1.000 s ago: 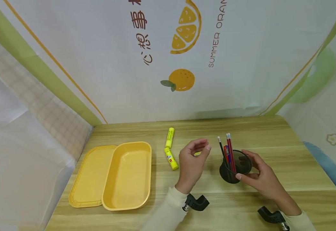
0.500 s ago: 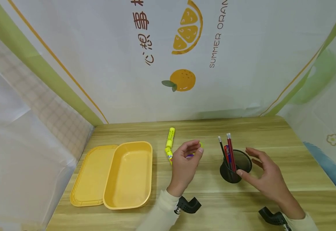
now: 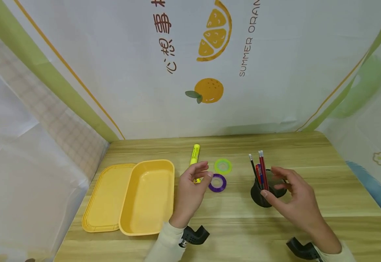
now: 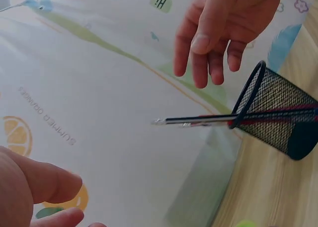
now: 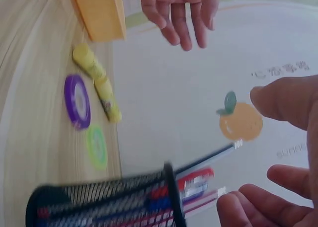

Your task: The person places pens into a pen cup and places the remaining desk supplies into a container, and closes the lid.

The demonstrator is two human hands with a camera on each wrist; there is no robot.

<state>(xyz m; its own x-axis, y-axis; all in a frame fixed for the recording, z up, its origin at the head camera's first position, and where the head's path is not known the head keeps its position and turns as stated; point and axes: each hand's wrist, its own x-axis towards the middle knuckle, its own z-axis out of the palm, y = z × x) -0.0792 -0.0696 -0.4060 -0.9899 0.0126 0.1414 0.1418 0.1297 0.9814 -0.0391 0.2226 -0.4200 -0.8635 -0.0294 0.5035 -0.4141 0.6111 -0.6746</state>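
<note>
My right hand point(image 3: 297, 200) hovers beside the rim of a black mesh pen cup point(image 3: 257, 199), thumb and fingers spread and nothing in them. The cup stands upright with a few pencils point(image 3: 262, 163) and red and blue pens point(image 3: 259, 174) leaning out of it. With fingers loosely bent and empty, my left hand point(image 3: 188, 194) is over two yellow glue sticks point(image 3: 195, 153). It hides most of the nearer stick point(image 5: 88, 62) in the head view. A purple tape roll point(image 3: 223, 186) and a light green tape roll point(image 3: 229, 166) lie flat between the hands.
Left of my left hand, an open yellow box point(image 3: 148, 200) rests partly over its yellow lid point(image 3: 103, 200). A printed white cloth point(image 3: 259, 98) hangs behind the wooden table point(image 3: 236, 233) and along both sides.
My left hand has moved left, uncovering the two tape rolls and covering the nearer glue stick. My right hand's fingers have come off the pen cup's rim and stay close beside it.
</note>
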